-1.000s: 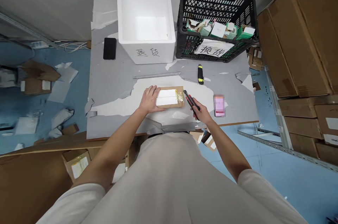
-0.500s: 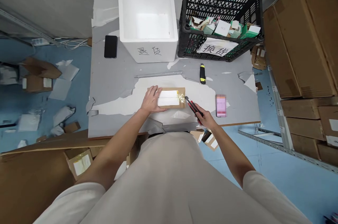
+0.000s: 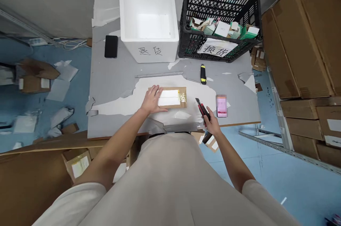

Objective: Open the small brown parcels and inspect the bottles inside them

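A small taped cardboard box (image 3: 183, 97) with a white label lies flat near the table's front. My left hand (image 3: 153, 100) grips its left end, fingers over the top and thumb along the near edge. To the right of the box, my right hand (image 3: 211, 122) is closed around a red and black utility knife (image 3: 203, 108). Its blade points up and left, apart from the box. A second cutter, black and yellow (image 3: 203, 74), lies farther back on the table.
A white foam bin (image 3: 149, 50) and a black crate (image 3: 221, 32) holding several small boxes stand at the back. A black phone (image 3: 111, 46) lies left, a lit phone (image 3: 221, 106) right. Large cartons (image 3: 301, 41) are stacked at the right, and the grey table covering (image 3: 114, 80) is torn.
My right hand has drawn the utility knife away to the right, and its blade has left the box's right end. My left hand stays on the box.
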Demonstrator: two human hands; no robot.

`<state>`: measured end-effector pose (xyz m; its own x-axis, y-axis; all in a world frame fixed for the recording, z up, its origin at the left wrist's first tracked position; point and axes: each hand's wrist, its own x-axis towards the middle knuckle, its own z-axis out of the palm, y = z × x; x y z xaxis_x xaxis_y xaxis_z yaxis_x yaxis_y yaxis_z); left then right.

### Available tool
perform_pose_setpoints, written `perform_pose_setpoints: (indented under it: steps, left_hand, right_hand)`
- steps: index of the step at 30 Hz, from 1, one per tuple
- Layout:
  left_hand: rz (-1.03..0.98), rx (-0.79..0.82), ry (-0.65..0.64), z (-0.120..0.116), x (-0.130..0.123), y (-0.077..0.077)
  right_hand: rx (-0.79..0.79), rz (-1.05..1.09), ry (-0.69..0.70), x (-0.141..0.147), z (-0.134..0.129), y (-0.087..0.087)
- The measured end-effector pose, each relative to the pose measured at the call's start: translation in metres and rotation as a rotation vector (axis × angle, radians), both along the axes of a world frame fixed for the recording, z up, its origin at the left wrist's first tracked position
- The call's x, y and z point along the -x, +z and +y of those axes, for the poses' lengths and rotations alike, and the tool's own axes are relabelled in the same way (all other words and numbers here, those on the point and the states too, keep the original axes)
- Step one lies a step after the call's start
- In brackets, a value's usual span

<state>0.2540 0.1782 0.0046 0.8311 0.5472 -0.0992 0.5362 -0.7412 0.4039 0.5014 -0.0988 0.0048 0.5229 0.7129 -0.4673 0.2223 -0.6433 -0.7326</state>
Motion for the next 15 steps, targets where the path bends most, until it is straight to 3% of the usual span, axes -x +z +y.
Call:
perform_pose_setpoints:
  steps: [3,6,10,15]
  left_hand:
    - [0.089,-0.026,-0.001,-0.002,-0.001,0.006]
    - [0.111,-0.07,0.027,-0.003,-0.001,0.005]
    - [0.013,-0.159,0.044,-0.012,-0.002,0.003]
    - [-0.067,-0.166,-0.055,-0.048,0.004,0.001]
  right_hand:
    - [0.069,-0.277,-0.003,-0.008,0.012,-0.018]
    - [0.151,-0.422,0.033,-0.007,0.034,-0.039]
    - [0.327,-0.555,0.05,-0.002,0.057,-0.061]
    - [0.46,-0.577,0.027,0.007,0.06,-0.08]
